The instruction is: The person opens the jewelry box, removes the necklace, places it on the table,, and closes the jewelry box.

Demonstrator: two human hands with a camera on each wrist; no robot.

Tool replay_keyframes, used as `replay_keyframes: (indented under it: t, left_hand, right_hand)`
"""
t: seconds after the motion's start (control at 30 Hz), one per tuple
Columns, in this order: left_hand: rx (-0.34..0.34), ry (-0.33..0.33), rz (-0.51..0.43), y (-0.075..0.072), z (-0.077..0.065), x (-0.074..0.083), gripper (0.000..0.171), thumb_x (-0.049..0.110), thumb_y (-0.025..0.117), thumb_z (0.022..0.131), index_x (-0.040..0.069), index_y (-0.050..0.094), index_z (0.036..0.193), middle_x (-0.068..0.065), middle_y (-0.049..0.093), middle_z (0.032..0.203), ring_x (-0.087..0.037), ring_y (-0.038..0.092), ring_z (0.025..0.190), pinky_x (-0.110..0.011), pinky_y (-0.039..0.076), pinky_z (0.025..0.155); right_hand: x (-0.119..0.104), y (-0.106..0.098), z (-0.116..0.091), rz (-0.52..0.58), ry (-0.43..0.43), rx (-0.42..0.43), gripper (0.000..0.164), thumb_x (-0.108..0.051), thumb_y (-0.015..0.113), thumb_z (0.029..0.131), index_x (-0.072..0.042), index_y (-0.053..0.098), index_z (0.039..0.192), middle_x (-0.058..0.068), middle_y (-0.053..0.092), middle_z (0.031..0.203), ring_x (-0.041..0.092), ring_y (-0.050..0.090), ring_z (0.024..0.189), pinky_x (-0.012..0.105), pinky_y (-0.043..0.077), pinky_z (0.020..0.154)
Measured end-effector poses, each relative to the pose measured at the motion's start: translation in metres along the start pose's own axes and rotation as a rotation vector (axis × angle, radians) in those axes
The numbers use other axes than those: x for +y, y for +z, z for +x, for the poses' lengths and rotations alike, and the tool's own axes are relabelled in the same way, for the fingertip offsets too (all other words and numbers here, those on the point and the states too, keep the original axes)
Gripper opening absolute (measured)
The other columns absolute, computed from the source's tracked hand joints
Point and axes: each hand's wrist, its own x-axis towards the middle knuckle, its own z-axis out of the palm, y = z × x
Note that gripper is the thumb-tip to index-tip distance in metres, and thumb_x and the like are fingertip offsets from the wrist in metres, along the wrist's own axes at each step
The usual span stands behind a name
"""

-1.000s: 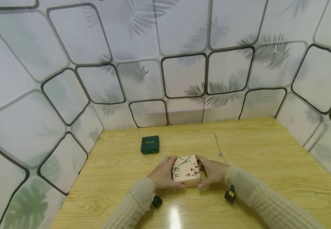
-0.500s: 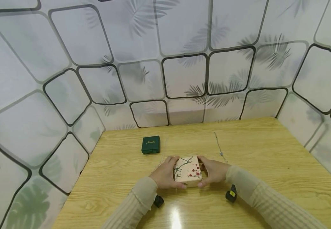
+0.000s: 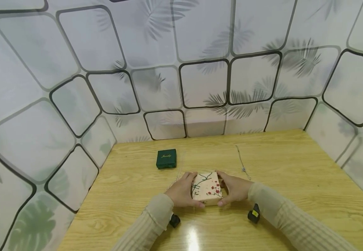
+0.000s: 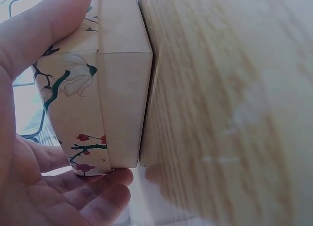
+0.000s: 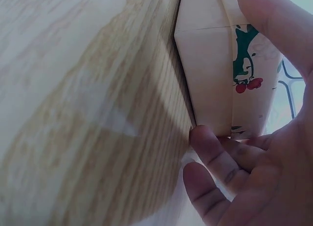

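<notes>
Your left hand [image 3: 181, 191] and right hand [image 3: 234, 187] curl their fingers [image 4: 93, 187] around opposite sides of the floral box [image 3: 206, 187], gripping it where it sits on the wooden surface [image 3: 294, 167]. Both forearms angle inward. Nothing has visibly shifted since a second ago.

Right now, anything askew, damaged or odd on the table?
Nothing damaged or spilled. Both hands, left hand and right hand, grip the floral box, which sits flat on the table, lid on. The green box is closed. Only a thin chain lies loose beyond the right hand.
</notes>
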Motion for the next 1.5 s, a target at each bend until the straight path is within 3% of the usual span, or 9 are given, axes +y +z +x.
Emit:
replay_keyframes:
  t: [0.2, 0.57, 0.77, 1.0, 1.27, 1.37, 1.5]
  left_hand:
    - [-0.001, 0.006, 0.011, 0.001, 0.0, 0.001, 0.121, 0.065, 0.079, 0.063, 0.008, 0.022, 0.152, -0.005, 0.036, 0.143, -0.02, 0.047, 0.122, -0.041, 0.043, 0.099]
    - [-0.012, 0.027, 0.02, 0.002, -0.001, 0.001, 0.121, 0.064, 0.079, 0.064, 0.005, 0.021, 0.152, -0.007, 0.035, 0.144, -0.021, 0.046, 0.124, -0.038, 0.042, 0.102]
    - [-0.018, 0.035, 0.039, 0.002, -0.001, 0.002, 0.121, 0.064, 0.079, 0.063, 0.004, 0.023, 0.152, -0.009, 0.036, 0.145, -0.022, 0.044, 0.127, -0.039, 0.04, 0.104]
    - [-0.016, 0.022, 0.081, 0.005, 0.0, 0.001, 0.123, 0.068, 0.077, 0.062, 0.006, 0.023, 0.152, -0.011, 0.034, 0.147, -0.024, 0.039, 0.131, -0.04, 0.039, 0.104]
    - [-0.016, -0.079, 0.148, 0.003, -0.005, 0.006, 0.126, 0.074, 0.074, 0.058, 0.014, 0.02, 0.154, -0.013, 0.043, 0.138, -0.027, 0.041, 0.122, -0.043, 0.042, 0.099]
    - [-0.027, -0.096, 0.13, 0.002, -0.008, 0.009, 0.124, 0.071, 0.075, 0.06, 0.013, 0.018, 0.155, -0.014, 0.044, 0.142, -0.031, 0.042, 0.126, -0.046, 0.038, 0.104]
    - [-0.017, -0.11, 0.055, 0.002, -0.009, 0.012, 0.119, 0.061, 0.079, 0.065, 0.012, 0.018, 0.155, -0.013, 0.043, 0.146, -0.035, 0.04, 0.131, -0.048, 0.033, 0.107]
  right_hand:
    - [-0.001, 0.0, 0.0, -0.004, -0.01, -0.003, 0.128, -0.039, 0.086, 0.071, -0.004, -0.006, 0.153, 0.018, 0.036, 0.146, 0.03, 0.042, 0.129, 0.049, 0.03, 0.108]
    - [0.005, 0.001, 0.004, -0.025, -0.053, -0.02, 0.12, -0.043, 0.083, 0.074, 0.002, 0.003, 0.152, 0.018, 0.032, 0.149, 0.029, 0.043, 0.129, 0.047, 0.034, 0.107]
    - [0.004, 0.002, 0.004, 0.001, -0.057, -0.019, 0.12, -0.04, 0.084, 0.073, 0.004, 0.005, 0.151, 0.022, 0.024, 0.152, 0.035, 0.035, 0.135, 0.049, 0.03, 0.109]
    - [0.006, 0.003, 0.004, -0.073, -0.021, 0.014, 0.121, -0.047, 0.084, 0.07, 0.001, 0.01, 0.152, 0.021, 0.023, 0.151, 0.036, 0.027, 0.138, 0.052, 0.027, 0.11]
    - [0.005, 0.004, 0.005, -0.114, -0.019, 0.034, 0.12, -0.049, 0.085, 0.068, -0.001, 0.014, 0.152, 0.021, 0.03, 0.147, 0.035, 0.034, 0.134, 0.051, 0.03, 0.108]
    - [0.003, 0.003, 0.005, -0.121, -0.012, 0.052, 0.12, -0.049, 0.086, 0.065, -0.002, 0.018, 0.152, 0.018, 0.037, 0.144, 0.032, 0.041, 0.129, 0.05, 0.034, 0.106]
    - [0.004, 0.002, 0.008, -0.047, -0.012, 0.047, 0.119, -0.041, 0.088, 0.065, -0.002, 0.017, 0.152, 0.013, 0.046, 0.139, 0.025, 0.049, 0.121, 0.045, 0.039, 0.103]
